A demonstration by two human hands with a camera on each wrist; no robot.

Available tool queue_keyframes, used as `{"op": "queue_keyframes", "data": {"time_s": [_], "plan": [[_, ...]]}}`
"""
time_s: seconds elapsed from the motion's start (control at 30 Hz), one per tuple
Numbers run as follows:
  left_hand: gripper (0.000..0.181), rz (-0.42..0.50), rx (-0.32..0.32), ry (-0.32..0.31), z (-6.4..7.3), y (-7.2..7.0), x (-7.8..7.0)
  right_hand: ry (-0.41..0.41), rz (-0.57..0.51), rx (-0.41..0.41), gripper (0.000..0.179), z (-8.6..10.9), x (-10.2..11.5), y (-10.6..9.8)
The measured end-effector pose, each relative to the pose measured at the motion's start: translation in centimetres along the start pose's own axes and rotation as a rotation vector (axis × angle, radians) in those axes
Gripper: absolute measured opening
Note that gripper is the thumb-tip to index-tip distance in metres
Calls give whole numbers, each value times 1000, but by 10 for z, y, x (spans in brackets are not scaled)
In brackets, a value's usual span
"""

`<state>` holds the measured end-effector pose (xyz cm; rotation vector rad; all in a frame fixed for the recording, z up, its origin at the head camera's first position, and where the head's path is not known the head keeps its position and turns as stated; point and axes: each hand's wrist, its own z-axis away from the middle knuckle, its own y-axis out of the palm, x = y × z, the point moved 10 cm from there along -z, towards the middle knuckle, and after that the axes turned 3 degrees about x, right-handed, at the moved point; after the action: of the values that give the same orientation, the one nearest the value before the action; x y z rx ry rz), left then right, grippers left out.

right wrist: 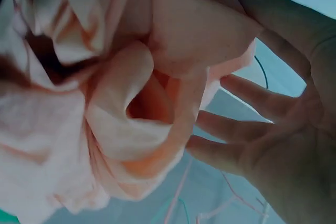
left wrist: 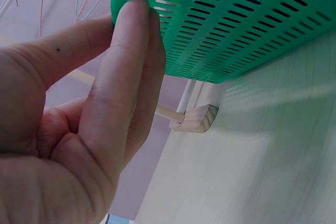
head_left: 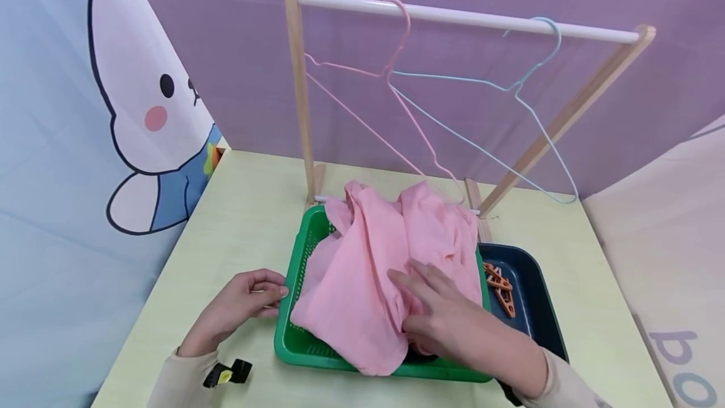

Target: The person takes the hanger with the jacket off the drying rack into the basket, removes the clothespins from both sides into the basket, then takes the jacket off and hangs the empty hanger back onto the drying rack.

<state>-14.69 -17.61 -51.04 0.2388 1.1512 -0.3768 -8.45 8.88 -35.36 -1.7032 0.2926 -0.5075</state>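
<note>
A crumpled pink cloth (head_left: 362, 282) lies heaped in a green plastic basket (head_left: 285, 332) with slotted sides, spilling over its back rim. My left hand (head_left: 249, 301) pinches the basket's left rim between thumb and fingers; the left wrist view shows the fingertips (left wrist: 137, 11) against the green plastic (left wrist: 194, 30). Over the cloth's right part is my right hand (head_left: 447, 317), its fingers spread and fairly straight. Up close in the right wrist view, the fingertips (right wrist: 207, 121) lie right at the folded cloth (right wrist: 136, 129). Something dark shows beneath the cloth's front edge.
Behind the basket stands a wooden rack with a white bar (head_left: 453, 16), carrying a pink hanger (head_left: 391, 71) and a light blue hanger (head_left: 517, 87). A dark tray (head_left: 535, 294) with several orange clothespins (head_left: 501, 288) sits at the right on the pale table (head_left: 249, 206).
</note>
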Motion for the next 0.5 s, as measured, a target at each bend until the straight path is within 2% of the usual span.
{"op": "queue_keyframes", "data": {"time_s": [0.1, 0.27, 0.33, 0.5], "plan": [[39, 0, 1, -2, 0, 0, 0, 45, -79, 143, 16, -2, -6, 18], [39, -4, 0, -7, 0, 0, 0, 117, -165, 339, 39, -7, -22, 43], [40, -4, 2, -7, -1, 0, -1, 113, -149, 375, 45, -11, -25, 50], [40, 2, 11, 0, -1, 0, 0, 74, -113, 423, 43, -22, -31, 68]]}}
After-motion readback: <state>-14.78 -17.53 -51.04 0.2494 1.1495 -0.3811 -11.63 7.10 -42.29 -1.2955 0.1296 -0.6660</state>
